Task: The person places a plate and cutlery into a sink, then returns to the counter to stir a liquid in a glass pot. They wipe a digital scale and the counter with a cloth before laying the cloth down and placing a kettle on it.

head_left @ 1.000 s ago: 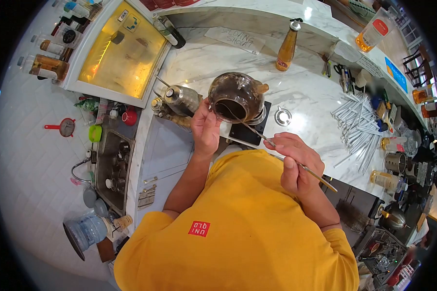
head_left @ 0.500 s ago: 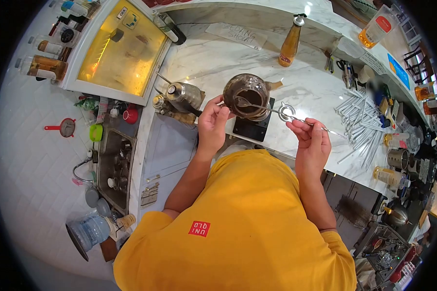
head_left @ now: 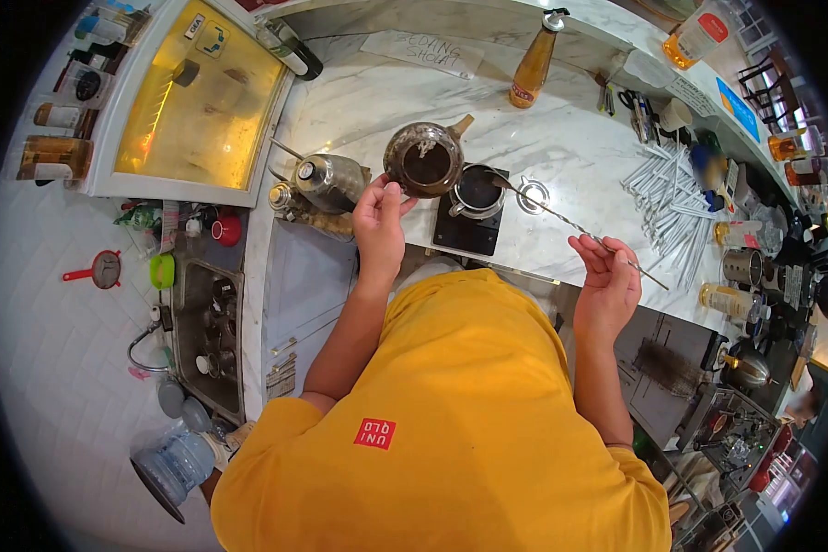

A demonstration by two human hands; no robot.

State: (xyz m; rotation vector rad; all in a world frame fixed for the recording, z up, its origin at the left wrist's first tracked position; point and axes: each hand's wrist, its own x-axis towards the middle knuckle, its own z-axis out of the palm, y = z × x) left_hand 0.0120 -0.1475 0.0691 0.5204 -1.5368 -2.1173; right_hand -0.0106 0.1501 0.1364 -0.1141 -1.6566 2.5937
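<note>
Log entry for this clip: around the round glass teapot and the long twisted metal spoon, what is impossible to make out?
All in the head view:
- Left hand: fingertips hidden behind the round glass teapot.
- Long twisted metal spoon: overhead angle hides whether its bowl touches the round steel pot.
- Flat black device: top partly covered by that pot.
- White cabinet: contents blurred behind its yellow-lit pane.

L hand [head_left: 379, 230] grips glass teapot [head_left: 424, 160], dark inside; R hand [head_left: 609, 276] has twisted-stem spoon [head_left: 561, 218] (bowl end nr metal pot [head_left: 477, 191] on blk scale [head_left: 467, 230])
</note>
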